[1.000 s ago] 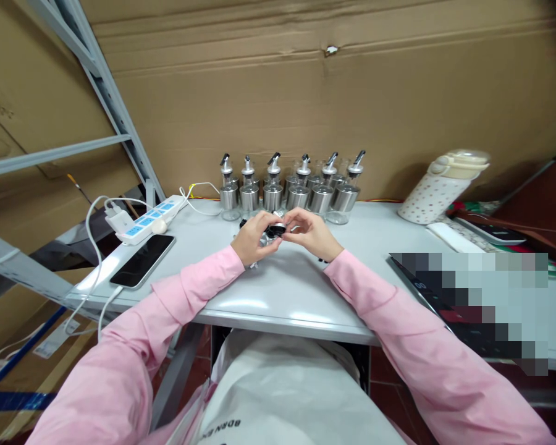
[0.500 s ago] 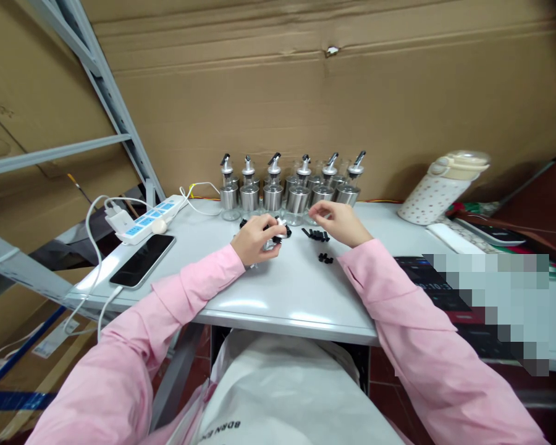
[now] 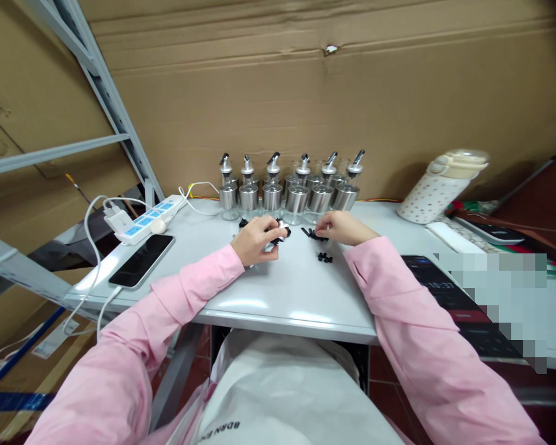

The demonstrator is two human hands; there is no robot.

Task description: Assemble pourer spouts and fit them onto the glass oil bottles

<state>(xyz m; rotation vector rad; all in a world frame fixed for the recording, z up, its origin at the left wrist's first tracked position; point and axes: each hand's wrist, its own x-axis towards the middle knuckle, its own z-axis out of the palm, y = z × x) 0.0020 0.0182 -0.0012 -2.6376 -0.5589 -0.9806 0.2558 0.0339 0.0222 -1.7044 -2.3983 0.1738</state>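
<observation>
My left hand (image 3: 254, 241) is closed around a small silver-and-black bottle pourer (image 3: 282, 226), its fingers curled over most of it. More black and silver parts lie under and behind that hand, partly covered. My right hand (image 3: 347, 228) pinches at a cluster of short black strips (image 3: 309, 233) on the table; its fingertips hide whether a strip is between them. Just in front of it lies a small group of black pieces (image 3: 325, 258). Beyond both hands stands a row of glass-and-steel bottles (image 3: 272, 198), the front ones topped with silver pourers with black tips.
The pale table (image 3: 278, 296) backs onto a cardboard wall (image 3: 222, 93). At left are a power strip (image 3: 151, 219) with white cables and a phone (image 3: 141, 262). A dotted tumbler (image 3: 429, 188) leans at right, near a second phone (image 3: 438, 287) with a timer display.
My right hand has come down and slightly toward me, onto the black strips, from above them. My left hand stays in place with the pourer.
</observation>
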